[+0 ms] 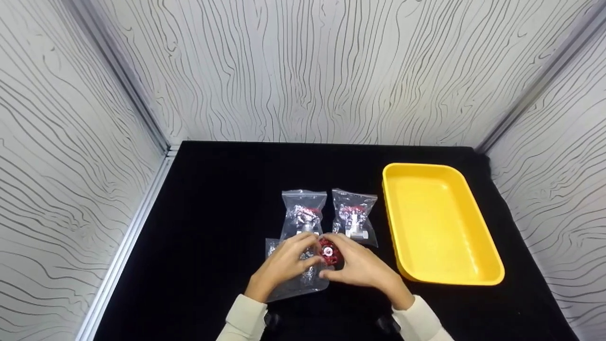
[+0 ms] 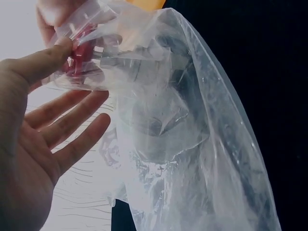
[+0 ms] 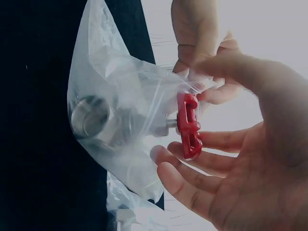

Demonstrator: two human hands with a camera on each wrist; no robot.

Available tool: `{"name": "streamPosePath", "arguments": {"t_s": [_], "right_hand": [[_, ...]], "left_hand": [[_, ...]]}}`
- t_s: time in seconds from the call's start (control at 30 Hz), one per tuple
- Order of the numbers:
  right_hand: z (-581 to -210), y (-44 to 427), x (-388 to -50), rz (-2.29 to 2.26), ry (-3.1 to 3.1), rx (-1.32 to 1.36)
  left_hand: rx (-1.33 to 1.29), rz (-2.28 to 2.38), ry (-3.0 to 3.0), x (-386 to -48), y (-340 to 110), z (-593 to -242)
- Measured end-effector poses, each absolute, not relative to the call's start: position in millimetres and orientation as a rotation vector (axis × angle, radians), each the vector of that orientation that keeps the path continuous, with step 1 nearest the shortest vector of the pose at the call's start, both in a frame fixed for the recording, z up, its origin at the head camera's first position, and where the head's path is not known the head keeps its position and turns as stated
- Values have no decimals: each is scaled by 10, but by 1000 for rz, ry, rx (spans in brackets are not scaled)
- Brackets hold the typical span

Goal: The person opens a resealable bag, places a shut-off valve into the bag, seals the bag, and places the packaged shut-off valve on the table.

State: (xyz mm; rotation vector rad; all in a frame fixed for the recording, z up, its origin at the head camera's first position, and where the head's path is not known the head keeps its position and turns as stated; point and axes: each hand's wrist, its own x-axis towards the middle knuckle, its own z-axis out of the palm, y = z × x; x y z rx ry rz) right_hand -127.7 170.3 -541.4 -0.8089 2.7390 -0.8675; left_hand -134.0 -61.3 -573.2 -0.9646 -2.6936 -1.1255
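Between the two hands hangs a clear zip bag (image 2: pixel 159 120) with a metal valve (image 3: pixel 90 117) inside. The valve's red handwheel (image 1: pixel 328 251) is at the bag's mouth. My left hand (image 1: pixel 289 258) holds the mouth edge, its thumb beside the handwheel and its other fingers spread in the left wrist view. My right hand (image 1: pixel 360 263) curves round the handwheel from the other side. Its thumb is at the bag's edge near the left fingertips, and its fingers lie behind and below the handwheel (image 3: pixel 189 126). Exact contact of the right fingertips is partly hidden.
Two more clear bags with red-handled valves lie beyond the hands, a left bag (image 1: pixel 303 213) and a right bag (image 1: pixel 355 218). A yellow tray (image 1: pixel 447 222) stands at right on the black cloth (image 1: pixel 227 189). Patterned panels (image 1: pixel 303 71) enclose the back and sides.
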Motion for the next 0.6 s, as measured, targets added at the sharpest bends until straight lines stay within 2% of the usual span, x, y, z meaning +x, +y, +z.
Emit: {"name": "streamPosePath", "arguments": {"t_s": [0.17,0.47,0.6], "right_hand": [[-5535,1636,-1192,-956,2861,-714],[-5651,1634,-1189,-1136,2853,-732],[-5663,1663,-1224,-1200,2774,-797]], "left_hand": [[-972,-1180,-2703,-1351,-587,-5721],[-753,-1390,-2703,-1469,-550,-5712],[-759,-1367,-2663,-1518,-536,-5730]]}}
